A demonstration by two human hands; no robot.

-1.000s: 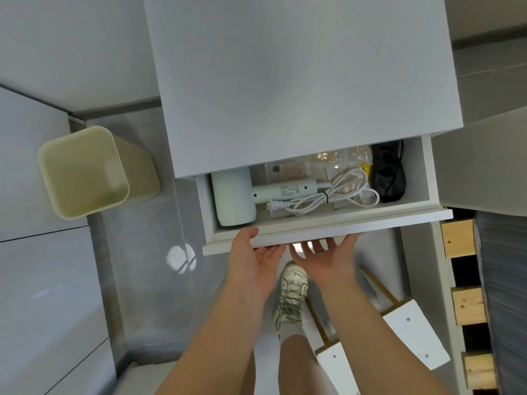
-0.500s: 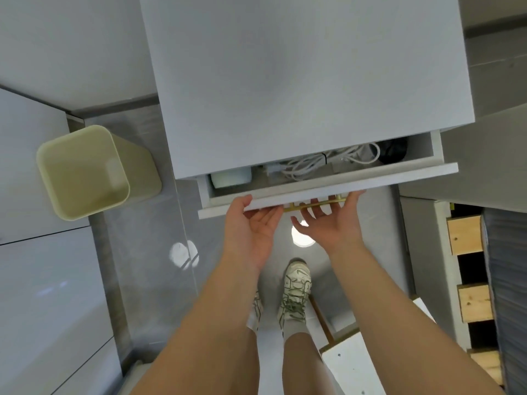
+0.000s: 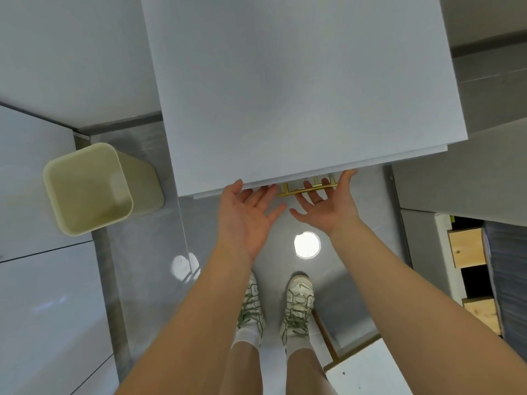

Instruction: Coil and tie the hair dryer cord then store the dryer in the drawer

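Observation:
The drawer [image 3: 370,159] sits pushed in under the white cabinet top [image 3: 285,81], only its front edge showing. The hair dryer and its cord are hidden inside. My left hand [image 3: 245,218] is spread flat, fingertips against the drawer front's lower edge. My right hand [image 3: 325,203] is also spread, fingers reaching up behind the gold bar handle [image 3: 308,189] and touching the drawer front. Neither hand holds anything.
A pale green waste bin [image 3: 88,189] stands on the grey floor left of the cabinet. My two feet in white and green sneakers [image 3: 298,303] stand below the hands. A white stool top [image 3: 370,369] is at lower right, and wooden slats [image 3: 467,246] at the right edge.
The drawer, open a second ago with the dryer and coiled cord in view, has slid shut under both hands. The dryer is now out of sight.

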